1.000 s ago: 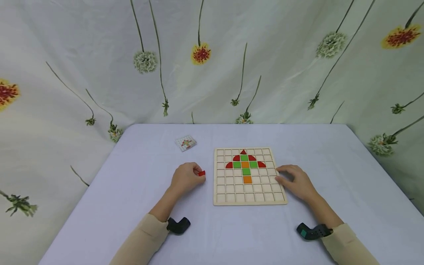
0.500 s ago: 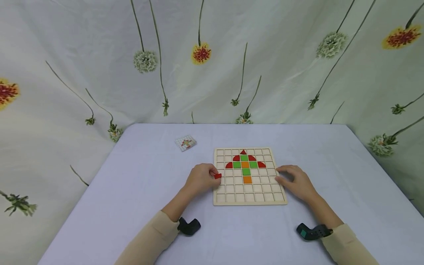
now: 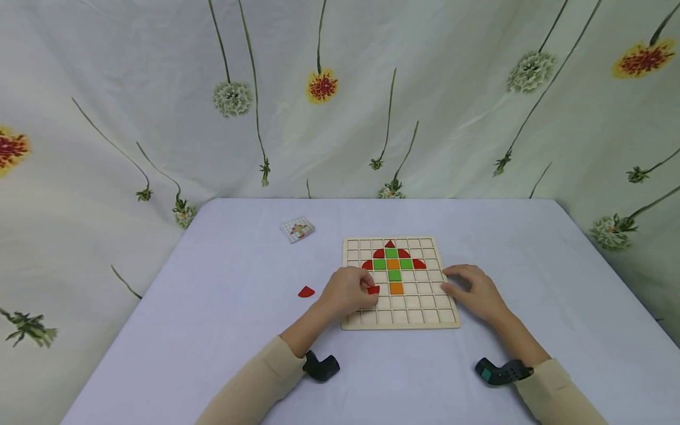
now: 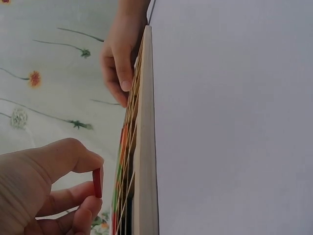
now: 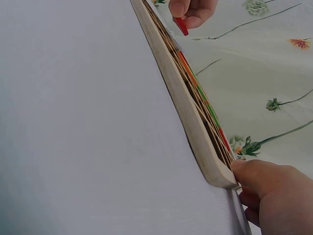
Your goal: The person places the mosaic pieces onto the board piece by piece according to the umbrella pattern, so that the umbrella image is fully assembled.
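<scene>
Over the left part of the wooden grid board [image 3: 414, 302], my left hand [image 3: 347, 289] pinches a small red tile [image 3: 373, 290] between thumb and fingertips. In the left wrist view the red tile [image 4: 97, 183] stands on edge, held above the board's surface. My right hand [image 3: 478, 292] rests at the board's right edge, thumb and forefinger touching it with a gap between them. Set in the grid are green squares [image 3: 395, 275], orange squares [image 3: 396, 288], red curved tiles [image 3: 419, 264] and a red triangle [image 3: 390, 244] at the top.
A loose red quarter-circle tile [image 3: 306, 291] lies on the white table [image 3: 255, 248] left of the board. Farther back is a small pattern card [image 3: 298, 229] with a similar coloured figure. A flower-printed cloth [image 3: 451, 88] hangs behind the table.
My left hand has moved right, from beside the board to over its left columns, carrying the red tile. A loose red tile behind it has come into sight. My right hand stays put.
</scene>
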